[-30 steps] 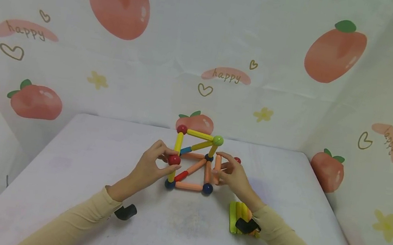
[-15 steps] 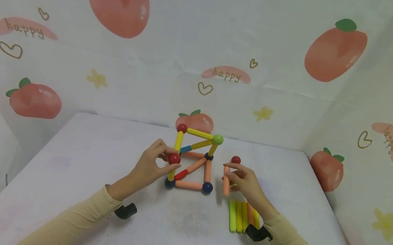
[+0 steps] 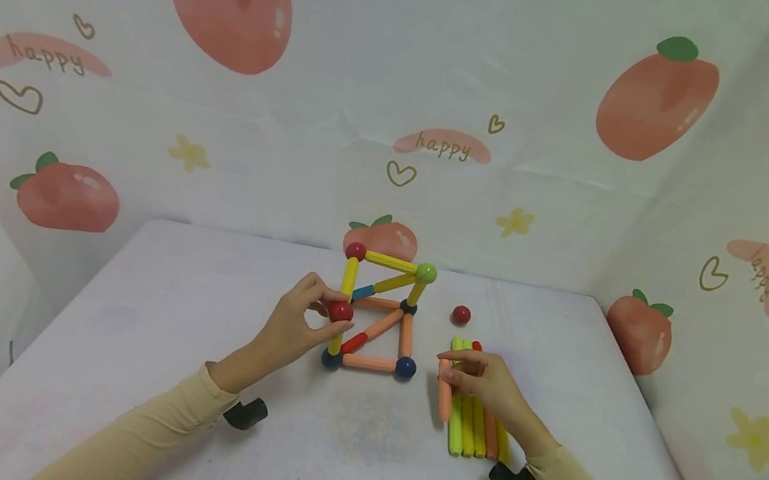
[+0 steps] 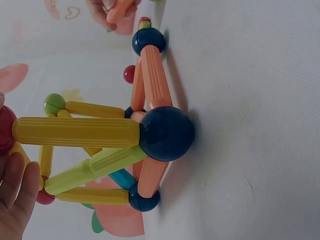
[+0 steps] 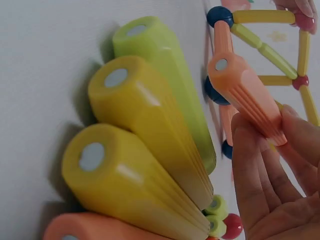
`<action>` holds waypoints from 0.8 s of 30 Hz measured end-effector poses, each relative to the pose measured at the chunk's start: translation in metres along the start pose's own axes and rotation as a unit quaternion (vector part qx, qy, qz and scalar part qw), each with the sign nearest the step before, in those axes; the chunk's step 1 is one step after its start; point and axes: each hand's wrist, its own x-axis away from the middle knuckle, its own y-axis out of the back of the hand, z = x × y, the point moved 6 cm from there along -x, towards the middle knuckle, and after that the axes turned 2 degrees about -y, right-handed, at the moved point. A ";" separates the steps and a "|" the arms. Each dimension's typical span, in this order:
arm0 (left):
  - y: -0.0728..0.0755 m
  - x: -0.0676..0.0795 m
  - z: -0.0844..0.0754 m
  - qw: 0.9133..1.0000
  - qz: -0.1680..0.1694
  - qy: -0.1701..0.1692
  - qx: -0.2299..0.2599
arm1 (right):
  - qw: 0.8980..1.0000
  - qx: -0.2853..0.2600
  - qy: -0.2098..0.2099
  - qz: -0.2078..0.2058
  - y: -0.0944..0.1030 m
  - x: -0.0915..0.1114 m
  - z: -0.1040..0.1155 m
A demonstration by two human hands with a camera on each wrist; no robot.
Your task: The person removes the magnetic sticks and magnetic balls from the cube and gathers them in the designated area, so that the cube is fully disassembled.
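My left hand [image 3: 294, 319] pinches a red ball [image 3: 341, 312] at the upper front left corner of a frame built from magnetic sticks and balls. Under that ball, a yellow stick [image 4: 75, 132] runs down to a dark blue ball [image 4: 166, 134] on the table. The frame's base has orange sticks [image 3: 369, 363]; a green ball [image 3: 427, 273] tops its back right corner. My right hand [image 3: 495, 385] pinches an orange magnetic stick [image 3: 444, 396] between thumb and fingers, right of the frame. In the right wrist view this orange stick [image 5: 250, 100] has one bare end.
Beneath and beside my right hand lies a row of loose sticks, including a light green stick [image 3: 456, 430] and a yellow stick [image 5: 132, 180]. A loose red ball [image 3: 462, 315] rests behind them. A printed cloth [image 3: 553, 198] hangs behind the white table [image 3: 200, 288].
My right hand has moved away from the frame, rightward and nearer to me, still pinching the orange stick. The loose red ball and more sticks are uncovered. My left hand stays on its ball.
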 end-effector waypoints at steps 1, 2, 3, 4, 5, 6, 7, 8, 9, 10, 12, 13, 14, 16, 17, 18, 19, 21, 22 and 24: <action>0.000 0.000 0.000 1.000 -0.001 -0.001 0.000 | 1.000 0.005 0.001 -0.001 0.000 0.000 -0.001; 0.000 0.000 0.000 1.000 -0.001 -0.001 0.001 | 1.000 0.011 0.000 -0.003 0.000 0.000 -0.002; 0.000 0.000 0.000 1.000 -0.001 -0.002 0.000 | 1.000 0.016 0.001 -0.004 -0.001 0.001 -0.002; 0.000 0.000 -0.001 1.000 -0.002 -0.003 0.000 | 1.000 0.020 0.001 -0.006 -0.001 0.001 -0.002; 0.000 0.000 -0.001 1.000 -0.002 -0.003 0.001 | 1.000 0.024 0.003 -0.009 -0.001 0.001 -0.003; 0.000 0.000 -0.001 1.000 -0.002 -0.003 0.002 | 0.999 0.029 0.004 -0.013 -0.001 0.001 -0.003; 0.000 0.000 -0.001 1.000 -0.002 -0.004 0.002 | 0.999 0.033 0.007 -0.015 -0.001 0.001 -0.003; 0.000 0.000 -0.001 1.000 -0.002 -0.004 0.003 | 0.999 0.037 0.010 -0.016 -0.001 0.001 -0.003; 0.000 0.001 -0.001 1.000 -0.002 -0.003 0.004 | 0.999 0.040 0.012 -0.018 -0.002 0.002 -0.003; 0.000 0.001 -0.001 1.000 -0.002 -0.003 0.003 | 0.999 0.043 0.015 -0.020 -0.002 0.002 -0.003; 0.000 0.001 -0.001 1.000 -0.002 -0.002 0.003 | 0.998 0.049 0.016 -0.021 -0.002 0.002 -0.003; 0.000 0.000 -0.001 1.000 -0.002 -0.003 0.002 | 0.998 0.052 0.016 -0.022 -0.002 0.002 -0.004; 0.000 0.000 -0.001 1.000 -0.001 -0.002 0.002 | 0.998 0.055 0.015 -0.023 -0.002 0.002 -0.004; -0.001 0.000 -0.001 1.000 0.000 -0.002 0.000 | 0.998 0.060 0.013 -0.023 -0.002 0.002 -0.005; -0.001 0.000 0.000 1.000 0.000 -0.002 -0.001 | 0.998 0.060 0.011 -0.023 -0.001 0.002 -0.006; -0.001 0.000 0.000 1.000 0.000 -0.002 -0.002 | 0.998 0.061 0.010 -0.023 -0.001 0.003 -0.006; -0.001 0.000 0.000 1.000 0.001 -0.002 -0.003 | 0.998 0.062 0.009 -0.021 -0.002 0.003 -0.006; -0.001 0.000 0.000 1.000 0.001 -0.002 -0.004 | 0.998 0.062 0.008 -0.018 -0.002 0.003 -0.007; -0.001 0.000 0.000 1.000 0.001 -0.002 -0.004 | 0.998 0.062 0.007 -0.016 -0.003 0.003 -0.008; -0.001 0.000 0.000 1.000 0.002 -0.002 -0.004 | 0.998 0.063 0.004 -0.014 -0.003 0.003 -0.009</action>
